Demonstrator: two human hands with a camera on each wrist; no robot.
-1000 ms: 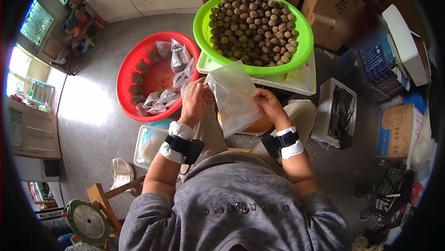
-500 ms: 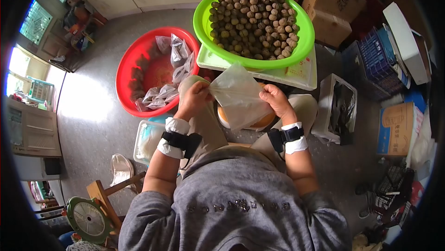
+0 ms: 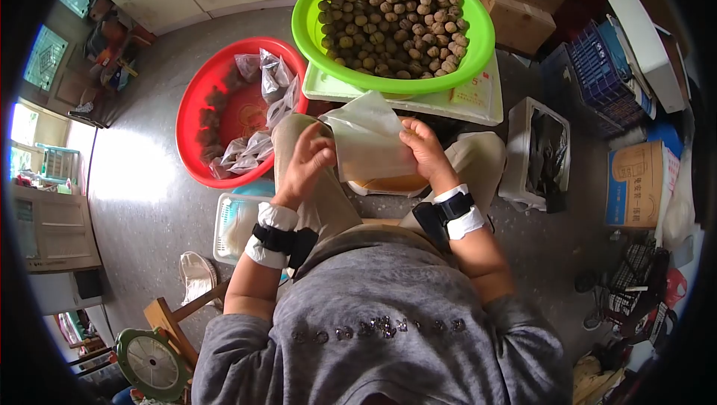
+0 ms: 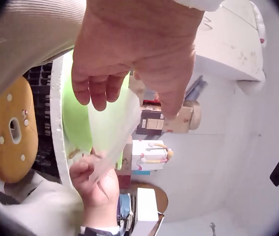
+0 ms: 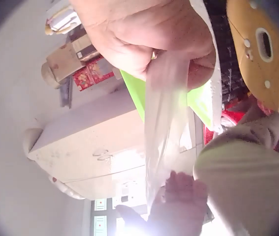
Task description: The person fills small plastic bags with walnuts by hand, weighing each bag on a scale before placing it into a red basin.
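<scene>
My right hand point(image 3: 427, 149) pinches a clear plastic bag point(image 3: 366, 140) by one side, between thumb and fingers. The bag hangs flat over the lap, and nothing shows inside it. Beside its other edge is my left hand point(image 3: 306, 164), thumb and fingers apart and loosely bent; in the left wrist view a gap shows between that thumb and the fingers. Beyond the hands stands a green basin point(image 3: 484, 50) full of walnuts point(image 3: 403, 20). To the left a red basin point(image 3: 184, 117) holds several filled plastic bags point(image 3: 275, 80) around its side.
The green basin rests on a white foam box point(image 3: 478, 102). An orange stool seat point(image 4: 6, 142) lies between the knees. A white basket point(image 3: 233, 226) and a dial scale point(image 3: 153, 360) are at left; a bin with black plastic point(image 3: 515, 155) and a cardboard box point(image 3: 635, 184) at right.
The left hand has let go of the plastic bag's edge and its fingers have spread. The right hand keeps its hold, and the bag has shifted slightly left in view.
</scene>
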